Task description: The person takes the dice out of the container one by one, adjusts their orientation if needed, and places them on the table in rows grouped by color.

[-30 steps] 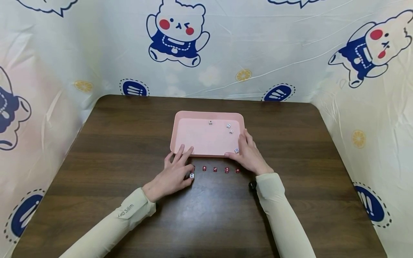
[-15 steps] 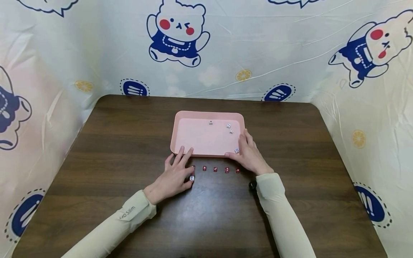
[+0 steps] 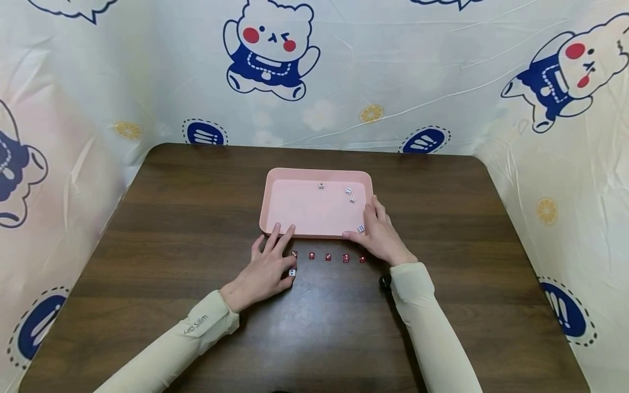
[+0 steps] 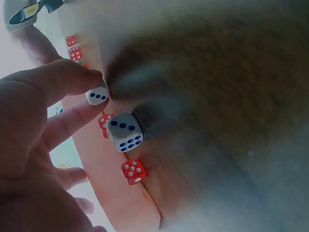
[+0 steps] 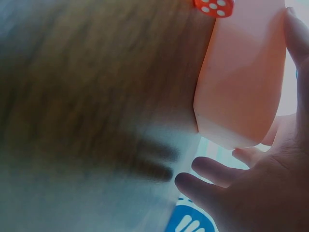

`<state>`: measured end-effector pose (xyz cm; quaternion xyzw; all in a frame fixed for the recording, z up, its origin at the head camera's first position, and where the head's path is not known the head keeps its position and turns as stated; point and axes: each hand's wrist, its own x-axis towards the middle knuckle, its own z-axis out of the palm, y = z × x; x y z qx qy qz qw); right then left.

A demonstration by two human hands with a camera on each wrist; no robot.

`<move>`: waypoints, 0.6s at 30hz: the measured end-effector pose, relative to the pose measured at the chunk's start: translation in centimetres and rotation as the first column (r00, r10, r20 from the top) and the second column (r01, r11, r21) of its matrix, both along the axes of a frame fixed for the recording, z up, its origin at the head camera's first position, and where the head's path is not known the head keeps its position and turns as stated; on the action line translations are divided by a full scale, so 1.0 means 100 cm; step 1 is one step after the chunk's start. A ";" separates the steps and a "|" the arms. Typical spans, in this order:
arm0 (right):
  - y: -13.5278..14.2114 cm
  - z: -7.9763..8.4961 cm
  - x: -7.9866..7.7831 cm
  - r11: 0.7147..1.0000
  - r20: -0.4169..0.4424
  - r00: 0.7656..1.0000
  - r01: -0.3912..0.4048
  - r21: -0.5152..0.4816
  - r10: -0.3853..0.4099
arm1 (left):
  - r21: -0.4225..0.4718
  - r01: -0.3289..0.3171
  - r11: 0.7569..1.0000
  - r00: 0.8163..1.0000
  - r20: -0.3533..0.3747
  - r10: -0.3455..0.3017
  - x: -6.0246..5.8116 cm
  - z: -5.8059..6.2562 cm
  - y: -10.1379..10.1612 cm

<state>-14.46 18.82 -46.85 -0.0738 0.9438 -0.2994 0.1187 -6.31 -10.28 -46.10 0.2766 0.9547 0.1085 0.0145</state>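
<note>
My left hand (image 3: 260, 278) pinches a white die (image 3: 292, 272) between thumb and index finger. Its other fingers spread toward the front rim of a pink tray (image 3: 295, 204). Closer to the left wrist camera is another white die (image 4: 125, 133) with blue pips, hidden from the head view. A row of red dice runs along the tray's front; the leftmost red die (image 3: 294, 254) lies beside my left index finger. At the tray's front right corner, my right hand (image 3: 380, 234) holds the rim, thumb along the front and fingers along the right side.
Several white dice lie in the tray, one white die (image 3: 361, 228) close to my right thumb, another white die (image 3: 321, 186) near the back wall. The brown wooden table (image 3: 196, 229) is enclosed by printed cloth (image 3: 172, 65) behind and at both sides.
The white die in my left fingers has shifted slightly toward me, and more of the leftmost red die shows. My right hand and the tray stay in place.
</note>
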 end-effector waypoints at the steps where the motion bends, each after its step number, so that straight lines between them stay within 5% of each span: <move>1: 0.000 0.000 0.000 1.000 0.000 1.000 -0.001 0.000 0.001 | 0.000 0.000 1.000 1.000 0.000 0.000 0.000 0.000 0.000; 18: 0.001 -0.001 -0.001 1.000 0.009 1.000 0.000 0.006 0.000 | -0.011 -0.002 1.000 1.000 -0.016 0.001 0.001 -0.002 0.000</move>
